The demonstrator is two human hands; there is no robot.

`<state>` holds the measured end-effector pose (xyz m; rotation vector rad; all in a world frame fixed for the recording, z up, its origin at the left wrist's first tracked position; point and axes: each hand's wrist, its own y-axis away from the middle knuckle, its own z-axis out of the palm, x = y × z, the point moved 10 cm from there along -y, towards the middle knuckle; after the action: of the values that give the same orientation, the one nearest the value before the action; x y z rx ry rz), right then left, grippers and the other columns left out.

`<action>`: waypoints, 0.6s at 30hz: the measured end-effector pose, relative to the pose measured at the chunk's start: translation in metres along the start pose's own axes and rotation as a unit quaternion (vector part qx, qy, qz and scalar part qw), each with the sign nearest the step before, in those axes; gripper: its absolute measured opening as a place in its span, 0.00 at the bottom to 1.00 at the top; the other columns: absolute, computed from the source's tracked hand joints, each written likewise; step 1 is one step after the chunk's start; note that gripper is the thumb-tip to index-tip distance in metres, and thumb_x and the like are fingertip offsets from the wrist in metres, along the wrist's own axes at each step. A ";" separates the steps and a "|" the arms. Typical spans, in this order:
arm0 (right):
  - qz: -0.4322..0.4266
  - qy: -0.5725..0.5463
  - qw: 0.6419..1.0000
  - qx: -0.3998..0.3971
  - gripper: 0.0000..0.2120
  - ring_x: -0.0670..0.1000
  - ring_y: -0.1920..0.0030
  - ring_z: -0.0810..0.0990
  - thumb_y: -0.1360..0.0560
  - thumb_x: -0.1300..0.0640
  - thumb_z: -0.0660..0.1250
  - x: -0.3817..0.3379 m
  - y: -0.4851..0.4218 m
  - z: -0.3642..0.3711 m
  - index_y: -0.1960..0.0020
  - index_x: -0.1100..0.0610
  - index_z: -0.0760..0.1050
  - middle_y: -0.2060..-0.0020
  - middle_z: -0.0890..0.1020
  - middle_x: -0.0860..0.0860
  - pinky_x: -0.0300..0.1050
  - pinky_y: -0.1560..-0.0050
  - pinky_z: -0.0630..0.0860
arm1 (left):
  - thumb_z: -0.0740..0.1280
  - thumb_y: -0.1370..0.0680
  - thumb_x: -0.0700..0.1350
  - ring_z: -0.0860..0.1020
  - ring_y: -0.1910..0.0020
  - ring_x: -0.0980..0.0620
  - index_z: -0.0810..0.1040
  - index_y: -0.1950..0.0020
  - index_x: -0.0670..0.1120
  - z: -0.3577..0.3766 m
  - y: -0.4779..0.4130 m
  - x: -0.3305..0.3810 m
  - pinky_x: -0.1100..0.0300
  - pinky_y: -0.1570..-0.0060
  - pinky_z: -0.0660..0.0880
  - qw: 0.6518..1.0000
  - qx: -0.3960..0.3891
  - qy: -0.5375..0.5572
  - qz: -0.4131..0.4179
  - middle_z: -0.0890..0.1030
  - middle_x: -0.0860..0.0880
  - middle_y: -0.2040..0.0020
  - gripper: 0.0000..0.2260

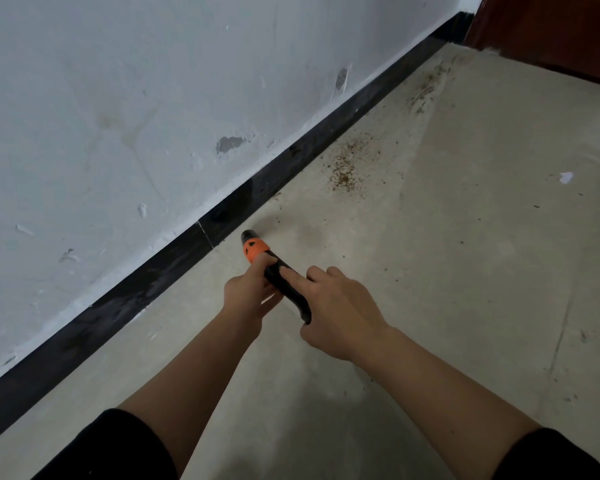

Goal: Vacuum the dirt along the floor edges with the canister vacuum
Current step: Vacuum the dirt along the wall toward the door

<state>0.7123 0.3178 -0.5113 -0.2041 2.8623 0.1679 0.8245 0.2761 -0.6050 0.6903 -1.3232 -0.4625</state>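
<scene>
A black vacuum nozzle with an orange collar point(255, 247) points down at the floor close to the black skirting board point(222, 216). My left hand point(248, 292) grips the tube just behind the orange collar. My right hand point(340, 313) holds the tube's rear part, with its index finger laid straight along the top. Brown dirt point(345, 166) lies scattered on the floor by the skirting, ahead of the nozzle tip. A second dirt patch point(426, 86) lies farther along the same edge. The canister and hose are out of view.
A scuffed white wall point(118, 116) rises on the left above the skirting. The beige concrete floor point(465, 271) spreads to the right, with a small white scrap point(566, 177) on it. A dark red-brown door or panel point(551, 32) closes the far right corner.
</scene>
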 end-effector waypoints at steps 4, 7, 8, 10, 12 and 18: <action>-0.002 -0.003 1.000 -0.008 0.36 0.49 0.53 0.61 0.24 0.55 0.64 -0.004 -0.006 0.002 0.22 0.46 0.49 0.43 0.71 0.50 0.43 0.57 0.64 | 0.70 0.25 0.44 0.83 0.52 0.46 0.76 0.49 0.40 -0.005 -0.004 0.005 0.58 0.60 0.79 1.000 0.005 0.004 0.003 0.83 0.41 0.52 0.10; 0.003 0.003 1.000 -0.006 0.37 0.49 0.54 0.61 0.25 0.55 0.64 0.002 -0.006 -0.001 0.22 0.46 0.49 0.44 0.71 0.50 0.43 0.58 0.64 | 0.70 0.25 0.44 0.83 0.53 0.47 0.76 0.46 0.39 0.003 -0.005 0.004 0.58 0.60 0.79 1.000 -0.009 0.001 0.001 0.83 0.41 0.52 0.12; 0.007 0.005 1.000 -0.006 0.37 0.49 0.54 0.62 0.25 0.55 0.64 0.006 -0.005 -0.002 0.22 0.46 0.49 0.44 0.71 0.50 0.43 0.58 0.64 | 0.70 0.25 0.44 0.83 0.53 0.47 0.76 0.45 0.38 0.007 -0.005 0.004 0.58 0.61 0.79 1.000 -0.015 -0.003 0.000 0.83 0.41 0.51 0.13; 0.017 0.007 1.000 -0.005 0.37 0.49 0.54 0.62 0.25 0.55 0.64 0.014 -0.003 -0.004 0.22 0.46 0.49 0.44 0.71 0.50 0.43 0.58 0.64 | 0.70 0.25 0.44 0.83 0.53 0.47 0.76 0.44 0.38 0.018 -0.006 0.003 0.58 0.60 0.79 0.999 -0.030 -0.010 -0.005 0.83 0.41 0.51 0.14; 0.030 0.004 1.000 -0.003 0.37 0.50 0.53 0.63 0.25 0.55 0.64 0.026 -0.001 -0.008 0.22 0.46 0.49 0.44 0.71 0.49 0.43 0.58 0.65 | 0.70 0.25 0.45 0.84 0.53 0.47 0.77 0.45 0.38 0.032 -0.007 0.002 0.58 0.59 0.80 0.999 -0.049 -0.020 -0.009 0.84 0.41 0.51 0.13; 0.050 0.007 0.999 -0.006 0.38 0.52 0.47 0.69 0.25 0.55 0.63 0.052 0.000 -0.015 0.22 0.45 0.47 0.44 0.71 0.49 0.45 0.55 0.71 | 0.70 0.24 0.45 0.84 0.54 0.48 0.76 0.50 0.40 0.063 -0.009 0.000 0.60 0.61 0.80 0.997 -0.072 -0.036 -0.019 0.84 0.42 0.52 0.09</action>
<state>0.6591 0.3095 -0.5108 -0.0638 2.8878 0.2050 0.7641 0.2574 -0.6047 0.5836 -1.3325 -0.6116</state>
